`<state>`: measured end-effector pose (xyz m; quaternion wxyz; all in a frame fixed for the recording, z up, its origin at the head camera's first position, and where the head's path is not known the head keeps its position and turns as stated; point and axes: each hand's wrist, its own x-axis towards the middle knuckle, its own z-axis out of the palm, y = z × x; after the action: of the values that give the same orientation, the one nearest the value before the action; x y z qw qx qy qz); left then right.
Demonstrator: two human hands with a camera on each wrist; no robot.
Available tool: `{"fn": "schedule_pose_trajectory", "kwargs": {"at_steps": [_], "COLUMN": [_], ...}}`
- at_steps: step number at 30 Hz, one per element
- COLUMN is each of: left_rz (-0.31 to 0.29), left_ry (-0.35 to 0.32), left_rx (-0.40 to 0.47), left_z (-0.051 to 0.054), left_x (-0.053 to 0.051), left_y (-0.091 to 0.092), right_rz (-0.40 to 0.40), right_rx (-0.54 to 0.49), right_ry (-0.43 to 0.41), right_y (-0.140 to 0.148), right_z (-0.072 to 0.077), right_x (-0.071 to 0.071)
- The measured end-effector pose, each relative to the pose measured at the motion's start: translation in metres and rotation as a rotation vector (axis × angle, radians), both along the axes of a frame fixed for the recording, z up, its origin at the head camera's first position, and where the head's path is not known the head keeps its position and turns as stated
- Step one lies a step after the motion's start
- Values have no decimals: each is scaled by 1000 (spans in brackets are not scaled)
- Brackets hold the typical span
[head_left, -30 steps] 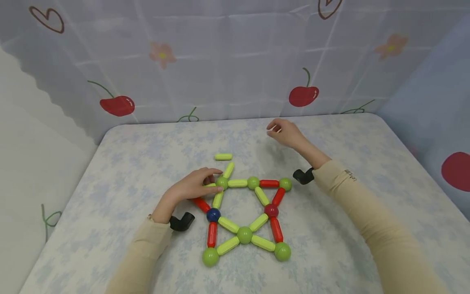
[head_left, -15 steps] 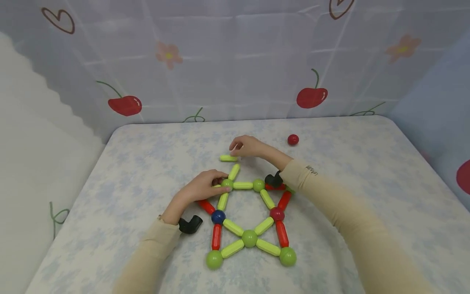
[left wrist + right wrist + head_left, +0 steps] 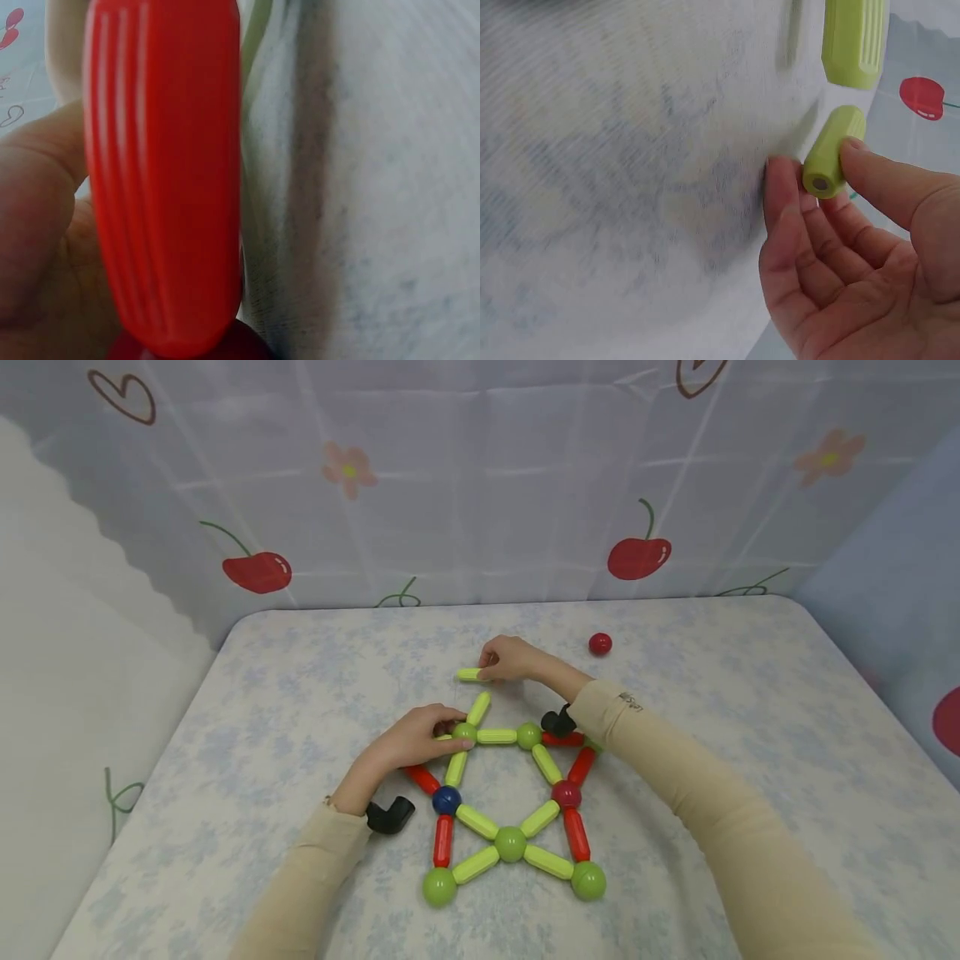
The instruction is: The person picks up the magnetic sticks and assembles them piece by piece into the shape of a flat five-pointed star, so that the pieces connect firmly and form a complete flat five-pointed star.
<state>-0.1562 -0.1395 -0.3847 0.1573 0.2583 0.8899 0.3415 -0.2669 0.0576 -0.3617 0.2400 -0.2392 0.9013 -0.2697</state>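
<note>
My left hand holds a green ball at the far left of a flat frame of magnetic sticks and balls, thumb and index finger on either side. A yellow-green stick juts from that ball. Beyond it, my right hand pinches a loose yellow-green magnetic stick near one end. The right wrist view shows the thumb on this stick and a grey magnet in its end. Close up in the left wrist view, a red stick covers part of the left hand.
A loose red ball lies at the back, right of my right hand. The frame's near side has green balls, a blue ball and a red ball joined by red and yellow-green sticks. A patterned curtain hangs behind the table.
My right hand moved left from the back right, where the red ball now lies uncovered, and took hold of the loose yellow-green stick, shifting it slightly. My left hand stays at the green ball.
</note>
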Motion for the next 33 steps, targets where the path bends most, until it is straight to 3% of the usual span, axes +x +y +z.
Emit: {"fn": "schedule_pose_trajectory", "kwargs": {"at_steps": [4, 11, 17, 23, 27, 33], "left_rz": [12, 21, 26, 46, 33, 35], "left_ry": [-17, -11, -8, -3, 0, -7], "left_rx": [-2, -6, -10, -20, -10, 6], "left_z": [4, 5, 4, 3, 2, 2], "left_x": [3, 4, 4, 2, 2, 4], "left_y": [0, 0, 0, -1, -1, 1], "right_rz": [-53, -161, -302, -444, -471, -340], "right_rx": [-64, -361, -536, -662, -663, -476], "right_ry": [-34, -136, -192, -347, -362, -246], "right_y": [11, 41, 60, 61, 59, 53], "right_z": [5, 6, 5, 5, 4, 0], "right_x": [2, 10, 21, 27, 33, 46]}}
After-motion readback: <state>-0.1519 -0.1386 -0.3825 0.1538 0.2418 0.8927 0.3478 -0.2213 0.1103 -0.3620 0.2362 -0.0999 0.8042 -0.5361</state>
